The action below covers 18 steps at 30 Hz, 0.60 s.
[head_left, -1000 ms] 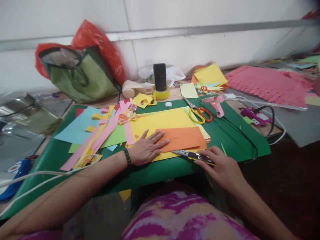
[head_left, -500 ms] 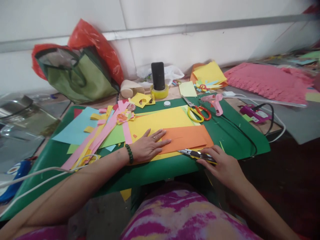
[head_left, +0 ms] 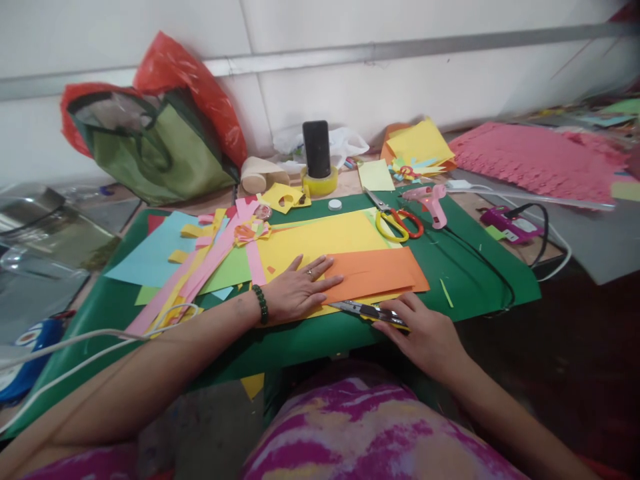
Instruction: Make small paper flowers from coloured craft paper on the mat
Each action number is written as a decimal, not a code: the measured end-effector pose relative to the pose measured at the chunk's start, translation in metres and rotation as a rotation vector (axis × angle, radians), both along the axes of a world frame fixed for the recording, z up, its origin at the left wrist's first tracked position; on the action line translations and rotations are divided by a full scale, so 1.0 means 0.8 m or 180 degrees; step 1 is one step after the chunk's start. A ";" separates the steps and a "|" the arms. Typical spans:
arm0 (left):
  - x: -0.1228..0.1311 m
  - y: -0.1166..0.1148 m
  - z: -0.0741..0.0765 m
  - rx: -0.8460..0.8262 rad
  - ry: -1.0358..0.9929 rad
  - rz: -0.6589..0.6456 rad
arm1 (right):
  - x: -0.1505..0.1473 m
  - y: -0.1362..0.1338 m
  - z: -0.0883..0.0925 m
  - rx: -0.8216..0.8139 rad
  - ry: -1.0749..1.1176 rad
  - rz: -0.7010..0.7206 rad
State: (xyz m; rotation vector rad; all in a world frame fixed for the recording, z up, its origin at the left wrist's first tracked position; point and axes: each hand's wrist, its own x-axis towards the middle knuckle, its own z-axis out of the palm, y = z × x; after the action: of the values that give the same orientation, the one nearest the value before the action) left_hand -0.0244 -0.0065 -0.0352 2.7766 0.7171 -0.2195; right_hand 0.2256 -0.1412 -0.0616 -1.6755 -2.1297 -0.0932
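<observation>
My left hand (head_left: 296, 290) lies flat with fingers spread on the left end of an orange paper sheet (head_left: 380, 273), which rests on yellow paper (head_left: 320, 241) over a green mat (head_left: 480, 280). My right hand (head_left: 420, 330) grips a yellow and black utility knife (head_left: 370, 311), its blade pointing left along the near edge of the orange sheet. A green bead bracelet (head_left: 260, 305) is on my left wrist.
Yellow and red scissors (head_left: 397, 223), a pink glue gun (head_left: 430, 200) and a purple glue gun (head_left: 510, 225) with cords lie at the right. Paper strips (head_left: 210, 257), a phone on a tape roll (head_left: 317, 157), a green bag (head_left: 155, 150) and pink paper (head_left: 540, 160) stand behind.
My right hand has slid the knife leftward along the orange sheet's near edge. The orange sheet has unfolded and shifted slightly; my left hand stays pressed on it.
</observation>
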 end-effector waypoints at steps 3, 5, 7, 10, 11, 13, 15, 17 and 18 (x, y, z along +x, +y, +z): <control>0.002 -0.002 0.004 -0.0030 0.0043 0.0030 | -0.011 0.001 0.002 0.0016 -0.0011 0.0019; 0.003 -0.002 0.006 -0.0055 0.0087 0.0044 | -0.017 0.001 0.002 0.0052 -0.0011 0.0005; 0.004 -0.003 0.007 -0.0061 0.0123 0.0059 | -0.024 0.001 0.001 0.0083 0.0000 -0.0001; 0.004 -0.003 0.008 -0.0062 0.0143 0.0041 | -0.033 -0.001 0.002 0.0024 0.0089 0.0074; 0.004 -0.002 0.009 -0.0077 0.0139 0.0030 | -0.035 -0.003 0.003 -0.0034 0.0146 0.0135; 0.002 -0.001 0.011 -0.0151 0.0126 0.0040 | -0.033 -0.007 0.008 -0.0200 0.0289 0.0320; 0.002 0.000 0.013 -0.0229 0.0119 0.0085 | -0.023 -0.013 0.014 -0.0404 0.0486 0.0516; 0.004 0.000 0.015 -0.0172 0.0047 0.0156 | -0.007 -0.020 0.018 -0.0493 0.0736 0.0501; 0.007 0.000 0.016 -0.0077 -0.0050 0.0215 | 0.003 -0.023 0.019 -0.0453 0.0875 0.0382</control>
State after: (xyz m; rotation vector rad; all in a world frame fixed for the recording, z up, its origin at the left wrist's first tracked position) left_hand -0.0186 -0.0067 -0.0221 2.7229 0.7976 -0.1913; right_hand 0.2278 -0.1595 -0.0465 -1.5306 -2.0594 0.3134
